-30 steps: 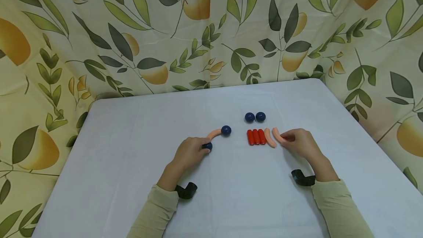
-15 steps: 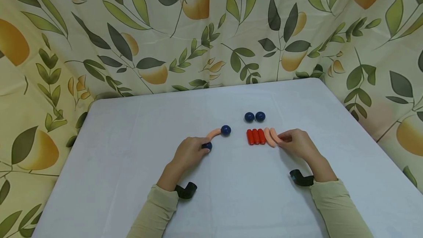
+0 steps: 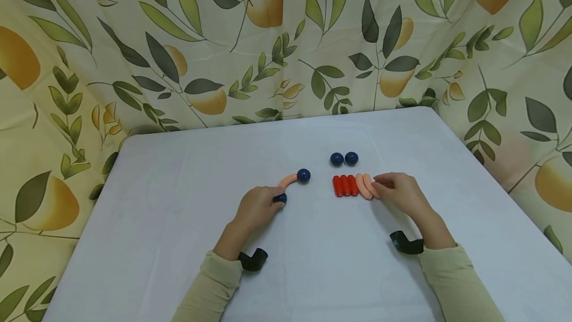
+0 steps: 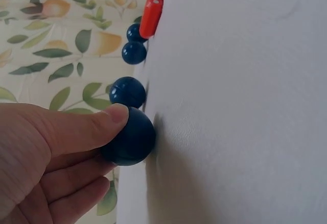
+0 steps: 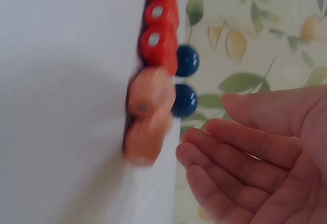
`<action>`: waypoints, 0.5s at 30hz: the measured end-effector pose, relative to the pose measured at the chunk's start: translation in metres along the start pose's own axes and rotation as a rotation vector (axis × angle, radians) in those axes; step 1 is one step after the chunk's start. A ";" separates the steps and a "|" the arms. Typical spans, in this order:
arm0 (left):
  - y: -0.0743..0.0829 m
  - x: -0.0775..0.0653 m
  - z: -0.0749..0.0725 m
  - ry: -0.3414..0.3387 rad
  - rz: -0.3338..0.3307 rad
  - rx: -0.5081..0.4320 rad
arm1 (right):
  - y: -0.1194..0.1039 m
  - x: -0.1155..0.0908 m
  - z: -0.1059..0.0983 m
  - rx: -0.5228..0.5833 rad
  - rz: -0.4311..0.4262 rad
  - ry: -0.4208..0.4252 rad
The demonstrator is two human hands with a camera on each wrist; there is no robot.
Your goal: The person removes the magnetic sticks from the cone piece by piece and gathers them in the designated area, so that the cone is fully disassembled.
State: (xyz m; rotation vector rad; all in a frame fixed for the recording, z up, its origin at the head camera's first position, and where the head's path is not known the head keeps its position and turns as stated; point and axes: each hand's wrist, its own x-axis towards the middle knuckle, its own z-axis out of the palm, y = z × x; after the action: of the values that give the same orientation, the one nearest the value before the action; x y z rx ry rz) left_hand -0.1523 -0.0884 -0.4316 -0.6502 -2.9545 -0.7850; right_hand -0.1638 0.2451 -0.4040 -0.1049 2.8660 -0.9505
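My left hand [image 3: 255, 208] pinches a dark blue ball [image 4: 134, 140] between thumb and fingers. Beyond that ball, a curved peach-coloured stick [image 3: 288, 181] reaches to a second blue ball [image 3: 304, 176]; the stick's near end is hidden by the hand. On the right, two more curved peach sticks [image 3: 363, 187] lie side by side, against a row of three short red sticks [image 3: 345, 186]. My right hand [image 3: 401, 194] is just right of the outer peach stick [image 5: 145, 140]. In the right wrist view its fingers are loosely bent, apart from the stick, and hold nothing.
Two blue balls [image 3: 344, 158] sit side by side behind the red sticks. Everything lies on a white-covered table [image 3: 178, 222]. A leaf-and-fruit patterned curtain [image 3: 268, 63] hangs behind it and along both sides. A black wrist camera [image 3: 253, 260] is worn at each sleeve.
The outer peach stick has moved left until it lies against the other one, and my right hand has let go of it. My left hand has stayed nearly still.
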 end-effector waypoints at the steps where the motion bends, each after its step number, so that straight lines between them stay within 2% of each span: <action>1: 0.001 0.000 0.000 0.001 0.003 0.008 | -0.004 -0.001 0.001 0.011 -0.019 0.014; 6: 0.005 -0.002 -0.001 0.027 0.030 0.048 | -0.030 -0.005 0.019 0.040 -0.167 0.044; 10: 0.008 -0.003 0.000 0.031 0.047 0.080 | -0.047 -0.006 0.037 0.050 -0.293 0.000; 12: 0.011 -0.004 0.000 0.015 0.045 0.093 | -0.052 -0.007 0.046 0.047 -0.325 -0.030; 15: 0.015 -0.004 0.000 -0.012 0.035 0.114 | -0.058 -0.007 0.057 0.049 -0.328 -0.082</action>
State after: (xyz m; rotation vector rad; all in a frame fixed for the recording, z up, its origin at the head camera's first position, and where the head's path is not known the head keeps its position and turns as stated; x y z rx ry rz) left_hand -0.1430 -0.0782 -0.4251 -0.6993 -2.9633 -0.6065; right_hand -0.1471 0.1653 -0.4140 -0.6103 2.7978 -1.0391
